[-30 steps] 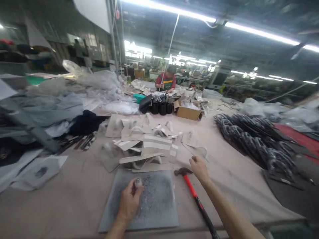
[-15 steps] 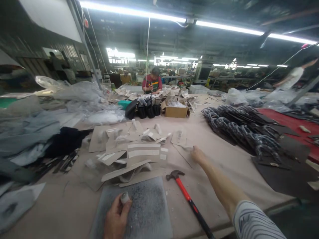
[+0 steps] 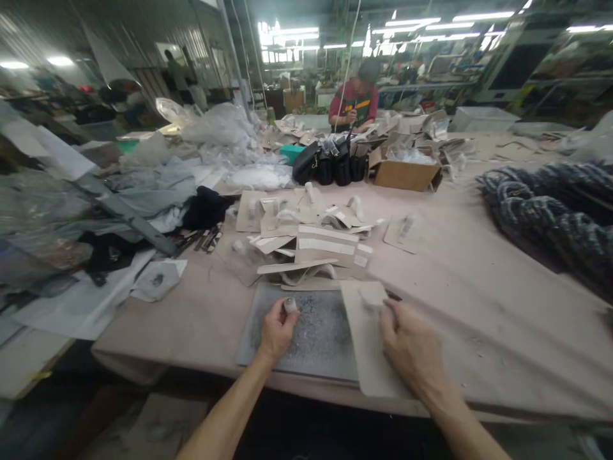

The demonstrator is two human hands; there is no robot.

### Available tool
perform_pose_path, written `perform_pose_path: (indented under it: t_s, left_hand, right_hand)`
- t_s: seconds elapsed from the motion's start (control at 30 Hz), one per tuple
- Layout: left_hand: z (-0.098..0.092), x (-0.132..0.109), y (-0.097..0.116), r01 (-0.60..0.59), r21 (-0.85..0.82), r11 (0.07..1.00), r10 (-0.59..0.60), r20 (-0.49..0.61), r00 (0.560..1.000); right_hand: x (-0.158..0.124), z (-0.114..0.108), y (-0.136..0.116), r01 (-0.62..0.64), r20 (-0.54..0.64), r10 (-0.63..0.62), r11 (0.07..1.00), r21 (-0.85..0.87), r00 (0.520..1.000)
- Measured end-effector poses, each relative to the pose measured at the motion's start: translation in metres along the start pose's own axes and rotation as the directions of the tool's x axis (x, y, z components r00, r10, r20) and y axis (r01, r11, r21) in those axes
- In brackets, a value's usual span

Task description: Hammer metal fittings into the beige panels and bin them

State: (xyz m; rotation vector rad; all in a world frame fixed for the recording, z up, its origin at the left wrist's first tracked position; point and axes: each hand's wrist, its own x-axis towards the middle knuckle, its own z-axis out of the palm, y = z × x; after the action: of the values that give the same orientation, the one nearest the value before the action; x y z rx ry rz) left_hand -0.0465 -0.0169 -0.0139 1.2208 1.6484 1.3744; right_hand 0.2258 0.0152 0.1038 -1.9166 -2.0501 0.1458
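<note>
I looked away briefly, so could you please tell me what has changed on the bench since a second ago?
The right hand reached out to the far pieces, took a beige cut piece and drew it back onto the grey slab, covering the hammer. The left hand kept gripping the small metal punch on the slab.

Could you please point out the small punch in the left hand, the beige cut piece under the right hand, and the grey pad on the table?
Small punch (image 3: pixel 290 305), head view, its pale top end.
Beige cut piece (image 3: pixel 364 338), head view, its flat middle.
Grey pad (image 3: pixel 318 332), head view, its speckled bare surface.
</note>
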Motion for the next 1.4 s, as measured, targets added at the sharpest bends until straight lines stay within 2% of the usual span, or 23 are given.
perform_pose_path:
  t_s: [0.1,0.23,0.3,0.37,0.47,0.53,0.7,0.8,0.9,0.97,1.07,1.13,1.2,1.27,1.4]
  left_hand:
    - [-0.001,0.0,0.001,0.014,-0.033,0.999,-0.015,-0.008,1.0]
    - [-0.002,-0.001,0.008,0.042,-0.108,0.993,-0.044,-0.009,0.999]
    - [-0.002,0.0,0.019,0.018,-0.079,0.997,-0.019,-0.017,1.0]
    - [0.002,0.002,0.032,-0.024,-0.053,0.998,0.023,-0.017,1.0]
    - [0.014,0.006,0.049,-0.057,-0.103,0.993,0.06,0.028,0.998]
    - [0.025,0.009,0.053,-0.062,-0.153,0.986,0.074,0.076,0.994]
    - [0.051,0.021,0.042,0.008,-0.285,0.959,0.055,0.213,0.975]
    - [0.057,0.026,0.032,0.066,-0.315,0.947,0.018,0.257,0.966]
    - [0.056,0.027,0.027,0.1,-0.339,0.935,-0.006,0.267,0.964]
    - [0.055,0.027,0.026,0.108,-0.347,0.932,-0.007,0.278,0.961]
    - [0.055,0.026,0.025,0.088,-0.332,0.939,0.013,0.291,0.957]
    - [0.056,0.025,0.023,0.071,-0.311,0.948,0.025,0.294,0.955]
    - [0.057,0.025,0.022,0.058,-0.291,0.955,0.031,0.293,0.956]
    - [0.058,0.025,0.022,0.049,-0.274,0.96,0.035,0.293,0.955]
    - [0.058,0.025,0.022,0.048,-0.253,0.966,0.031,0.299,0.954]
  right_hand:
    - [-0.054,0.038,-0.039,0.136,-0.003,-0.137,0.987,0.089,0.991]
    - [-0.089,0.069,-0.062,0.187,0.126,-0.197,0.978,0.089,0.972]
    - [-0.095,0.075,-0.064,0.172,0.14,-0.179,0.983,0.06,0.974]
    - [-0.095,0.078,-0.063,0.151,0.105,-0.155,0.988,0.04,0.982]
    - [-0.091,0.08,-0.062,0.136,0.042,-0.137,0.991,0.018,0.99]
    - [-0.088,0.081,-0.063,0.13,0.051,-0.13,0.991,-0.001,0.99]
    - [-0.086,0.076,-0.074,0.068,0.176,-0.069,0.998,0.011,0.982]
    - [-0.086,0.072,-0.075,0.019,0.214,-0.048,0.99,0.137,0.976]
    - [-0.08,0.071,-0.061,-0.028,0.186,-0.029,0.954,0.298,0.982]
    - [-0.071,0.07,-0.042,-0.073,0.137,0.033,0.952,0.296,0.99]
    - [-0.053,0.066,-0.005,-0.111,0.012,0.11,0.989,0.099,0.994]
    - [-0.043,0.062,0.021,-0.131,-0.021,0.13,0.989,-0.071,0.991]
    - [-0.037,0.059,0.043,-0.163,0.036,0.173,0.967,-0.198,0.984]
    - [-0.034,0.057,0.058,-0.173,0.138,0.211,0.953,-0.248,0.968]
    - [-0.032,0.057,0.07,-0.267,0.26,0.273,0.962,-0.057,0.926]
